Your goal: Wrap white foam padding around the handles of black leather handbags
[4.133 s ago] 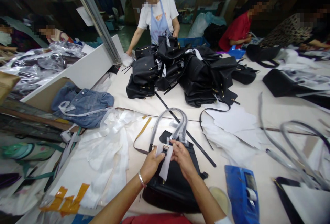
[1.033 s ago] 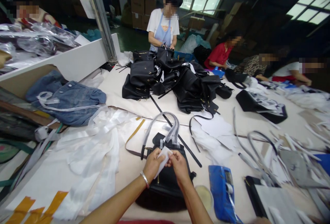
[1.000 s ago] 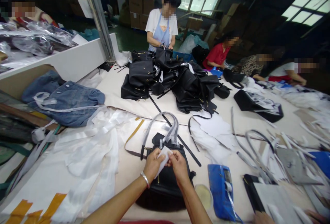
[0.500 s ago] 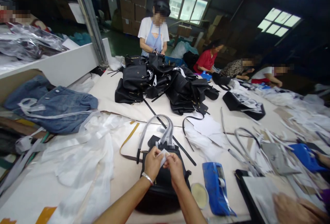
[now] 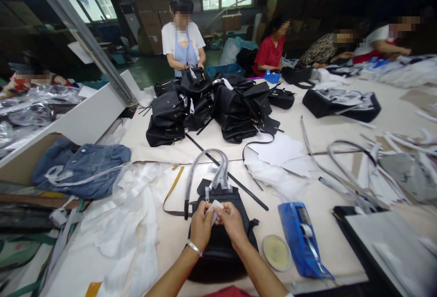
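Observation:
Both hands meet over a black handbag (image 5: 221, 256) lying on the table in front of me. My left hand (image 5: 201, 226), with a bracelet at its wrist, pinches one side of a small white piece of tissue paper (image 5: 214, 207). On the other side, my right hand (image 5: 232, 224) has its fingers closed on the same piece. The bag's looped handles (image 5: 222, 169), wrapped in clear plastic, rise beyond my fingers. A metal ring hangs near the bag's top edge. My fingertips partly hide the paper's lower end.
A blue tape dispenser (image 5: 302, 240) and a round tub (image 5: 276, 252) sit to the right. White tissue sheets (image 5: 119, 233) and a denim bag (image 5: 82, 169) lie left. Black bags (image 5: 235, 110) are piled farther back. Across the table stands a person in an apron (image 5: 184, 46); others work to the right.
The view has turned and levelled, so the surroundings sit differently. My fingers have shifted slightly on the white paper, which looks more folded. The co-worker's hand at lower right is out of view.

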Demonstrator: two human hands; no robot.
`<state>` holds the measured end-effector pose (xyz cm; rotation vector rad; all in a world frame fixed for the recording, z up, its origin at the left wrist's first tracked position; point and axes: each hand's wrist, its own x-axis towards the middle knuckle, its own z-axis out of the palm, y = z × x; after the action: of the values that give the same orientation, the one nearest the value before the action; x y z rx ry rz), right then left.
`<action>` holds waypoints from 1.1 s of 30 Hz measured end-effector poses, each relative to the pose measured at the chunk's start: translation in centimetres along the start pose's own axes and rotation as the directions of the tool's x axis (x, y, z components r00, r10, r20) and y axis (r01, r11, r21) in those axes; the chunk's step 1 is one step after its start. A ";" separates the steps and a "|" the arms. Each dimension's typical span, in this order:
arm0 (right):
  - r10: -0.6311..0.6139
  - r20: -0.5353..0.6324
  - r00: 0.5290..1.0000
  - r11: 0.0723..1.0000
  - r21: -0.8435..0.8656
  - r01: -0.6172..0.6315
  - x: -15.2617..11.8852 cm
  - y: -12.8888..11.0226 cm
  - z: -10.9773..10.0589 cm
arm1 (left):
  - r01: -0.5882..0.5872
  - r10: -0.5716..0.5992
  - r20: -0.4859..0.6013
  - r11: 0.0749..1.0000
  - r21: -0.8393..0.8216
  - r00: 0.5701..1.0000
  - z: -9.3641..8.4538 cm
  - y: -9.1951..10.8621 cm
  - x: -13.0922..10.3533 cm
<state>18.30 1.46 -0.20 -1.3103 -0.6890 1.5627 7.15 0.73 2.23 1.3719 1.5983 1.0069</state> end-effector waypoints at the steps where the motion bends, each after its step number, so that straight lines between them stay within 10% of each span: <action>1: -0.002 -0.002 1.000 1.000 -0.008 0.002 0.2 0.1 -0.1 | 0.012 -0.011 0.005 0.999 -0.031 1.000 0.1 0.1 0.0; 15: -0.049 0.120 0.992 0.991 0.130 0.034 1.6 0.2 -0.7 | 0.450 -0.363 0.267 0.741 -0.498 0.893 -1.4 1.0 1.8; 33: -0.044 0.159 0.986 0.999 -0.018 0.048 1.3 -0.3 -1.1 | 0.587 -0.412 0.430 0.672 -0.452 0.803 -1.5 -1.0 3.9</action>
<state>19.44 2.58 -0.79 -1.1857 -0.8314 1.6382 5.02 4.41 1.59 0.5662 1.2004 0.7870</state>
